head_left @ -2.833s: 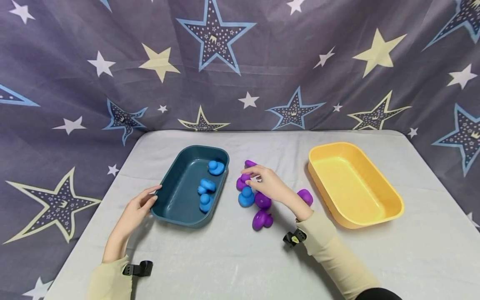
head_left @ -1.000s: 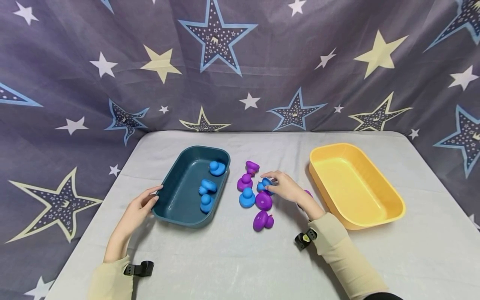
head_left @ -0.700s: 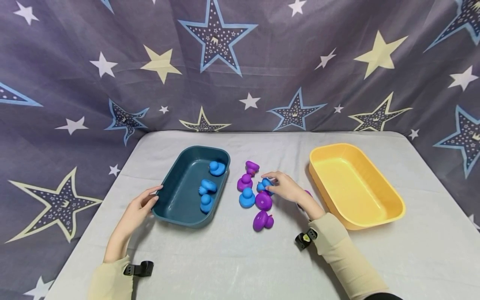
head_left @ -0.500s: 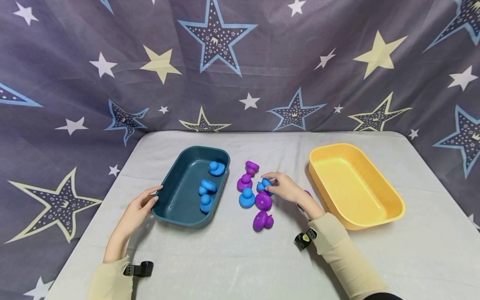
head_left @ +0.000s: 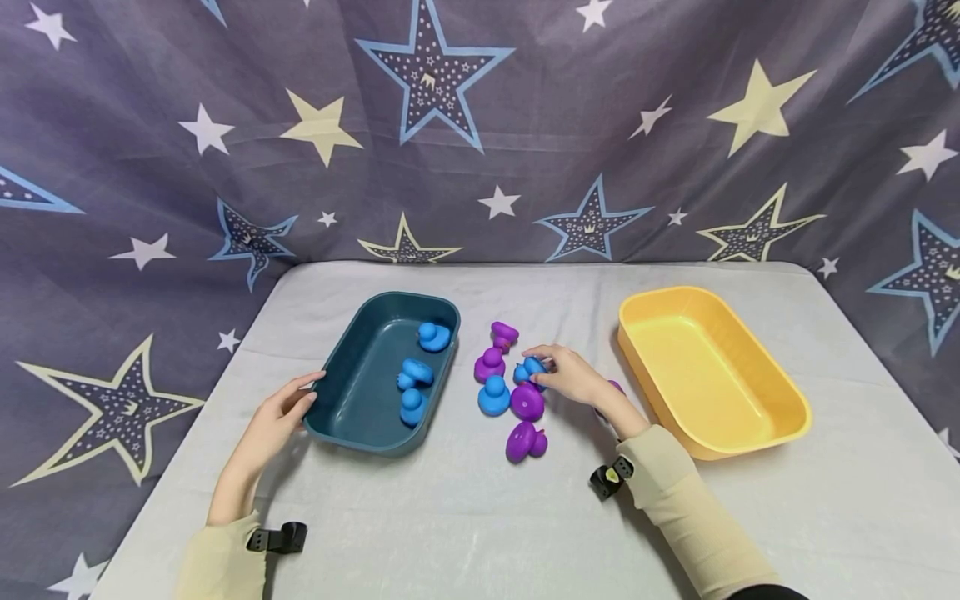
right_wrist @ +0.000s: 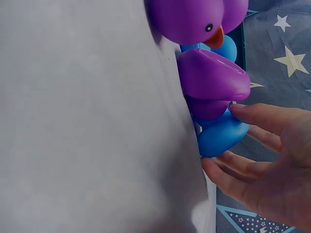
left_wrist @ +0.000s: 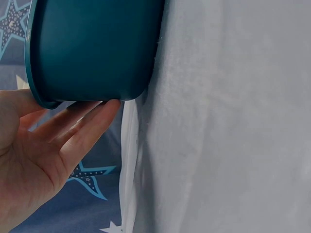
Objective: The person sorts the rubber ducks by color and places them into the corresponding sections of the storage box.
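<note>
My left hand (head_left: 272, 423) touches the near left corner of a dark teal tub (head_left: 356, 392) with nearly straight fingers; in the left wrist view they lie against its outer end wall (left_wrist: 97, 53). Inside this tub are three blue rubber ducks (head_left: 412, 408). My right hand (head_left: 573, 377) pinches a blue rubber duck (right_wrist: 222, 138) between thumb and fingers, low at the table and tipped over. Right beside it lies an upturned purple duck (head_left: 527, 402). Another blue duck (head_left: 493, 397) and a purple duck (head_left: 490, 365) sit upright just to the left.
A yellow tub (head_left: 705, 367) stands on the right. More purple ducks lie at the back (head_left: 505, 333) and front (head_left: 522, 442) of the cluster. One purple duck (head_left: 617, 386) is mostly hidden behind my right wrist. A starry curtain (head_left: 480, 125) hangs behind the table.
Since the earliest frame my right hand has shifted right, from over the purple ducks to the blue duck it pinches. Over the last second, nothing visibly moves; my left hand stays put.
</note>
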`<move>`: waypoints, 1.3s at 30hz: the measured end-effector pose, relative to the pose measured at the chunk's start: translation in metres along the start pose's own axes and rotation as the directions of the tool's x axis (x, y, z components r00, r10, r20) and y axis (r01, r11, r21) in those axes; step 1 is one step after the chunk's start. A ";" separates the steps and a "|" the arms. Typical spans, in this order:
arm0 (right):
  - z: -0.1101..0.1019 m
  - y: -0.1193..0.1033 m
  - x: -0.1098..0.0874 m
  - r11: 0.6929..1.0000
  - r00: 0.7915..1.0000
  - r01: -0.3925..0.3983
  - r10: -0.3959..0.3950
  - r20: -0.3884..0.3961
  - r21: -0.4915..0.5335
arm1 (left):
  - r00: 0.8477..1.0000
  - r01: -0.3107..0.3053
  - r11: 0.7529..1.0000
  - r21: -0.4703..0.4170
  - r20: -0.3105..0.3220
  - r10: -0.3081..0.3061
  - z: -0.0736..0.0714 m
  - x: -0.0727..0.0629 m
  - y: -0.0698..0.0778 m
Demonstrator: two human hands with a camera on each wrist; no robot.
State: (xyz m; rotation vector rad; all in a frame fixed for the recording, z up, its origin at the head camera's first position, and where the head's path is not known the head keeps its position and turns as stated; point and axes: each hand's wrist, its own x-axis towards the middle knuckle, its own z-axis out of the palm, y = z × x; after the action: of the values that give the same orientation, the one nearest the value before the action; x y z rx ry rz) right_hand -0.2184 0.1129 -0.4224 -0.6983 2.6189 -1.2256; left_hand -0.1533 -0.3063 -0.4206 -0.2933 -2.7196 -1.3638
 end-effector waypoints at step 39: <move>-0.002 0.006 -0.002 0.993 0.984 -0.045 0.025 -0.176 -0.110 | 1.000 -0.005 1.000 0.012 -0.002 0.005 0.000 0.001 -0.003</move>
State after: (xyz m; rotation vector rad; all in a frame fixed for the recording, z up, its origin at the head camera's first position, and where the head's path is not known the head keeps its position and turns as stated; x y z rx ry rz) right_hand -0.2195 0.1182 -0.4255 -0.5841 2.8498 -1.1857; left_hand -0.1555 -0.3082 -0.4229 -0.2984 -2.7228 -1.3448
